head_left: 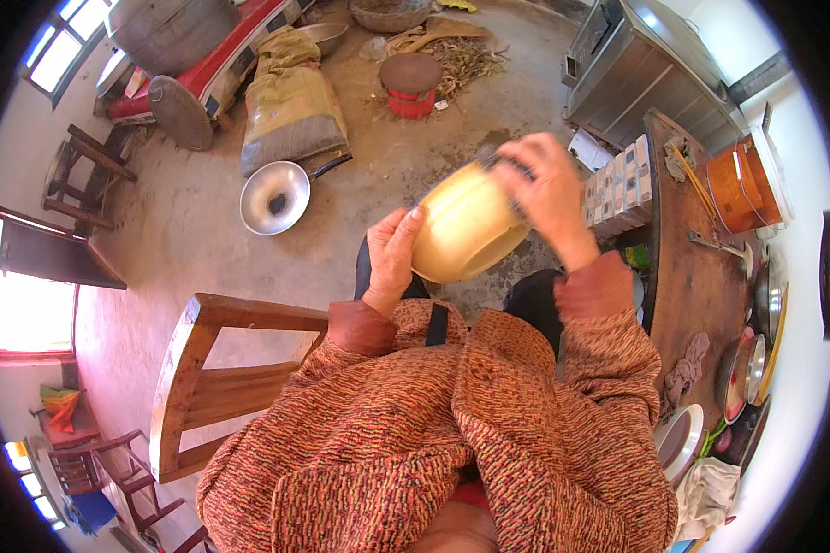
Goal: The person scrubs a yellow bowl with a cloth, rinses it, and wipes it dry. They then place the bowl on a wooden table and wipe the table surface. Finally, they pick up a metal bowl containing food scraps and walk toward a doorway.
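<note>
A cream-yellow pot or basin (pixel 464 230) is tilted in front of me, above my lap. My left hand (pixel 393 251) grips its left side, the thumb lying on the outer wall and the fingers partly out of sight. My right hand (pixel 546 189) is at the upper right of the vessel, with its fingers curled down and smeared by motion. Something dark (pixel 516 173) shows beneath those fingers; whether it is a pad or the vessel's blackened part I cannot tell. The vessel's inside is hidden.
On the floor ahead lie a shallow metal pan (pixel 277 195) with a dark handle, a yellowish sack (pixel 292 111) and a round red stand with a dark top (pixel 410 78). A wooden chair (pixel 186 369) is at left. At right, a wooden table (pixel 701 295) bears an orange bucket (pixel 743 189).
</note>
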The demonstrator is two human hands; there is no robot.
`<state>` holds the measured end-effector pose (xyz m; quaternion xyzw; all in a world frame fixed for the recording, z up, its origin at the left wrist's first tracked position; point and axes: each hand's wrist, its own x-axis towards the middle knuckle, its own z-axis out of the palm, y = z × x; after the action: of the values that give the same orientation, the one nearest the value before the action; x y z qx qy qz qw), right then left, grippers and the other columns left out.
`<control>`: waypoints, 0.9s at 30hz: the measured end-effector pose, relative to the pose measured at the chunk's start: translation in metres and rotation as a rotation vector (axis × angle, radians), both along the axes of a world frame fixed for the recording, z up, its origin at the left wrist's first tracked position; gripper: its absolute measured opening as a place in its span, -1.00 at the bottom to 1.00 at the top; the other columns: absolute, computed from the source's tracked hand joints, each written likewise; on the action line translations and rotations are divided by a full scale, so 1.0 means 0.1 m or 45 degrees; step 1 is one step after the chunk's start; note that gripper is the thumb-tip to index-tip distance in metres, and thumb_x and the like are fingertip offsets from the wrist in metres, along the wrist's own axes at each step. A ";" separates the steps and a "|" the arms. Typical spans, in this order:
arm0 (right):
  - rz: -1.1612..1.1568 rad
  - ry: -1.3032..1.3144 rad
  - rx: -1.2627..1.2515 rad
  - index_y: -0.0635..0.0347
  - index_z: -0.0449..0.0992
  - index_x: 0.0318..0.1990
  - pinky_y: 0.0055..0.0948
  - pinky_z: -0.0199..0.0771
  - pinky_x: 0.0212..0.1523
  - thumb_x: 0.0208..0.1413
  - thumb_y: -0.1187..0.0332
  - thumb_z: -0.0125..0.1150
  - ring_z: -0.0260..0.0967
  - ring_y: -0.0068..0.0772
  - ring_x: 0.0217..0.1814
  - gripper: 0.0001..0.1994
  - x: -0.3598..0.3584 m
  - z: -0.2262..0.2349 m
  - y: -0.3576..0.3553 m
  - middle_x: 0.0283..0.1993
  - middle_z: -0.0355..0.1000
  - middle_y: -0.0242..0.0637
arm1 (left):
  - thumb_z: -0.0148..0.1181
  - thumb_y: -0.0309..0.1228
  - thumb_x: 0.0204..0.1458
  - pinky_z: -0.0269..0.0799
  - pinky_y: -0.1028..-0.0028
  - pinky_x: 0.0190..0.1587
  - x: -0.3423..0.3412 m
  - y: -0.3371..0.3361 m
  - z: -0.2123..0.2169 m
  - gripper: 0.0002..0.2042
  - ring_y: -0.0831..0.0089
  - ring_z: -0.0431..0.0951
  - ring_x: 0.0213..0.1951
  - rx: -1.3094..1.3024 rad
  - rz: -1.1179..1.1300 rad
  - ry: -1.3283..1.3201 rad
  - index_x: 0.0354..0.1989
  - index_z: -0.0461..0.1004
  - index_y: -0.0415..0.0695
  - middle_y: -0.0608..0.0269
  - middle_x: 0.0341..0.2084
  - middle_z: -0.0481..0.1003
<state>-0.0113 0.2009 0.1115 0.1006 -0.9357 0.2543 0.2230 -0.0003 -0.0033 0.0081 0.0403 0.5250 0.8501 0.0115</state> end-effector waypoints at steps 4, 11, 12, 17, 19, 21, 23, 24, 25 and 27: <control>-0.228 0.042 -0.202 0.06 0.52 -0.25 -0.37 0.37 -0.25 0.02 0.17 0.14 0.33 -0.25 -0.17 -0.78 -0.14 -0.20 0.24 -0.25 0.31 -0.30 | 0.10 -0.30 0.10 0.12 0.69 -0.56 -0.08 0.04 0.09 -0.75 0.77 0.23 -0.59 0.174 0.018 -0.085 -0.53 0.45 -0.22 0.49 -0.64 0.38; 0.172 0.545 0.186 -0.06 0.48 -0.16 -0.23 0.33 -0.19 -0.17 0.24 0.27 0.27 -0.15 -0.22 -0.67 0.28 -0.32 -0.57 -0.21 0.29 -0.27 | 0.08 -0.26 0.10 0.37 0.62 -0.32 -0.16 0.04 0.16 -0.71 0.62 0.44 -0.41 0.358 0.039 -0.127 -0.27 0.47 -0.30 0.30 -0.40 0.50; -0.010 0.586 0.086 -0.04 0.49 -0.16 -0.24 0.32 -0.19 -0.14 0.25 0.25 0.27 -0.14 -0.22 -0.70 0.22 -0.32 -0.46 -0.21 0.28 -0.25 | 0.08 -0.25 0.10 0.39 0.60 -0.28 -0.15 0.01 0.24 -0.69 0.60 0.46 -0.38 0.347 0.031 -0.143 -0.23 0.47 -0.32 0.27 -0.37 0.51; -0.279 0.466 -0.268 0.09 0.51 -0.18 -0.23 0.34 -0.17 -0.01 0.27 0.18 0.27 -0.11 -0.14 -0.77 -0.08 -0.28 -0.17 -0.18 0.27 -0.13 | 0.06 -0.22 0.11 0.40 0.54 -0.22 -0.12 0.09 0.24 -0.65 0.53 0.46 -0.25 0.380 0.089 -0.105 -0.18 0.44 -0.33 0.19 -0.27 0.49; -0.020 0.612 0.031 -0.08 0.53 -0.18 -0.26 0.32 -0.26 -0.07 0.24 0.22 0.27 -0.20 -0.21 -0.76 0.11 -0.25 -0.49 -0.19 0.29 -0.25 | 0.06 -0.22 0.11 0.41 0.53 -0.22 -0.12 0.12 0.25 -0.66 0.53 0.47 -0.27 0.471 0.080 -0.175 -0.18 0.44 -0.32 0.19 -0.29 0.50; 0.221 0.608 0.257 -0.17 0.52 -0.14 -0.30 0.29 -0.29 -0.09 0.20 0.22 0.27 -0.24 -0.22 -0.71 0.35 -0.35 -0.74 -0.19 0.31 -0.34 | 0.06 -0.23 0.12 0.41 0.52 -0.22 -0.13 0.07 0.23 -0.66 0.52 0.47 -0.28 0.489 0.064 -0.171 -0.18 0.44 -0.32 0.20 -0.30 0.50; 0.244 0.636 0.228 -0.18 0.52 -0.12 -0.29 0.30 -0.27 -0.08 0.19 0.22 0.27 -0.23 -0.21 -0.70 0.29 -0.34 -0.61 -0.18 0.31 -0.34 | 0.06 -0.23 0.11 0.41 0.51 -0.22 -0.15 -0.03 0.20 -0.66 0.52 0.47 -0.30 0.450 0.031 -0.099 -0.19 0.45 -0.32 0.21 -0.31 0.50; 0.265 0.648 0.210 -0.18 0.52 -0.11 -0.28 0.31 -0.27 -0.08 0.19 0.21 0.27 -0.23 -0.21 -0.70 0.23 -0.31 -0.52 -0.18 0.31 -0.34 | 0.06 -0.23 0.11 0.41 0.52 -0.23 -0.14 -0.04 0.23 -0.66 0.53 0.47 -0.31 0.442 0.061 -0.114 -0.19 0.45 -0.32 0.22 -0.32 0.51; 0.101 0.554 0.194 -0.14 0.52 -0.11 -0.27 0.34 -0.24 -0.07 0.17 0.19 0.28 -0.21 -0.19 -0.70 0.14 -0.22 -0.40 -0.14 0.30 -0.29 | 0.06 -0.23 0.11 0.41 0.53 -0.24 -0.13 -0.05 0.26 -0.66 0.54 0.47 -0.32 0.436 0.091 -0.130 -0.20 0.45 -0.32 0.23 -0.33 0.51; -0.303 0.489 -0.051 0.03 0.52 -0.13 -0.25 0.37 -0.23 0.09 0.10 0.05 0.30 -0.15 -0.17 -0.69 -0.14 -0.15 -0.13 -0.19 0.32 -0.22 | 0.06 -0.23 0.11 0.41 0.55 -0.25 -0.13 -0.05 0.26 -0.67 0.55 0.48 -0.33 0.409 0.095 -0.120 -0.20 0.45 -0.32 0.23 -0.32 0.51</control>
<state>-0.0252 0.1883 0.0963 0.0316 -0.8761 0.2208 0.4275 -0.0134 -0.0085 0.0343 -0.0179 0.3824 0.9238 -0.0021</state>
